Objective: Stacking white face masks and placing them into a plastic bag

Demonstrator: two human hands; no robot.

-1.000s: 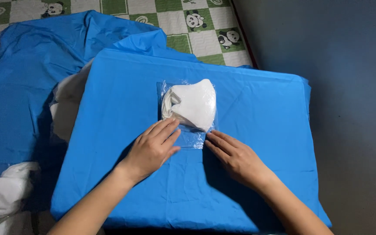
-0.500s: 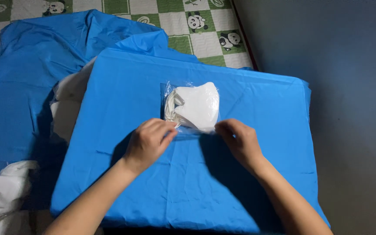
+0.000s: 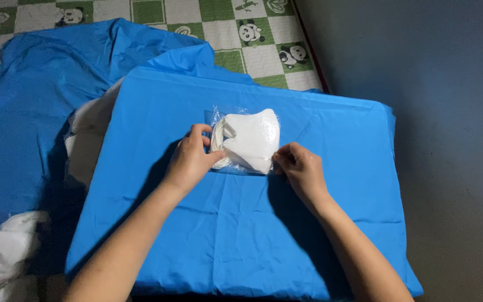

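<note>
Both hands have closed in: left hand [image 3: 188,159] and right hand [image 3: 300,168] fingers pinch the clear plastic bag of white masks [image 3: 247,140], seemingly unopened, on the blue-covered tabletop [image 3: 241,235].

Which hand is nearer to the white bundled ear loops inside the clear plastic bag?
Left. The left hand touches the bag beside the ear loops; the right hand is at the bag's opposite corner.

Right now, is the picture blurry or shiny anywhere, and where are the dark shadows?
Head view: sharp overall; small glints on the clear bag around the white mask; dark shadows fall on the blue cloth beside both forearms and under the left hand and right hand.
</note>
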